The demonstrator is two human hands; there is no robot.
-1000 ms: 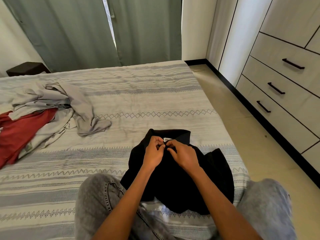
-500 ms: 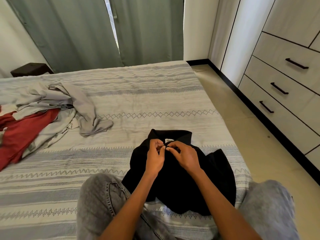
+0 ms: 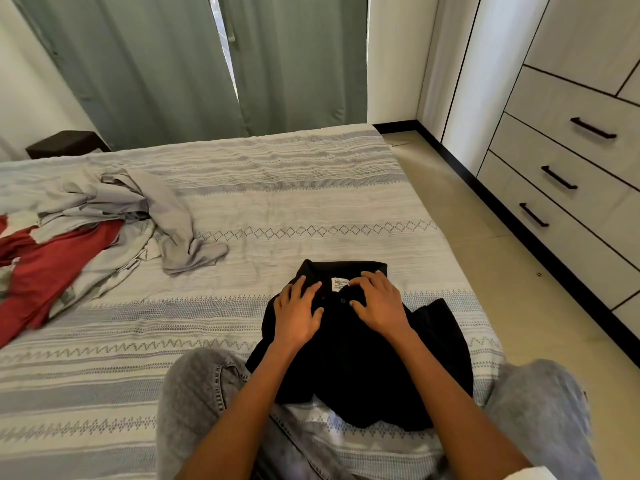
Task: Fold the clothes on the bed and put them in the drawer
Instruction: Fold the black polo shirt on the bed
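Observation:
A black collared shirt [image 3: 360, 358] lies face up on the striped bed [image 3: 277, 202] in front of my knees, its white neck label showing. My left hand [image 3: 296, 311] rests flat on the shirt just left of the collar, fingers spread. My right hand [image 3: 379, 303] presses flat on it just right of the buttons, fingertips near the label. Further left on the bed lies a heap of grey clothes [image 3: 114, 209] over a red garment [image 3: 45, 268]. The drawers [image 3: 561, 181] with black handles stand shut on the right.
My legs in grey jeans [image 3: 201, 403] frame the shirt on both sides. A strip of tiled floor [image 3: 485, 244] runs between bed and drawers. Green curtains [image 3: 194, 64] hang beyond the bed, with a dark stool [image 3: 65, 143] at the far left.
Both hands were pinching at the shirt's buttons below the collar; now they have let go and lie spread flat on the shirt, a little apart.

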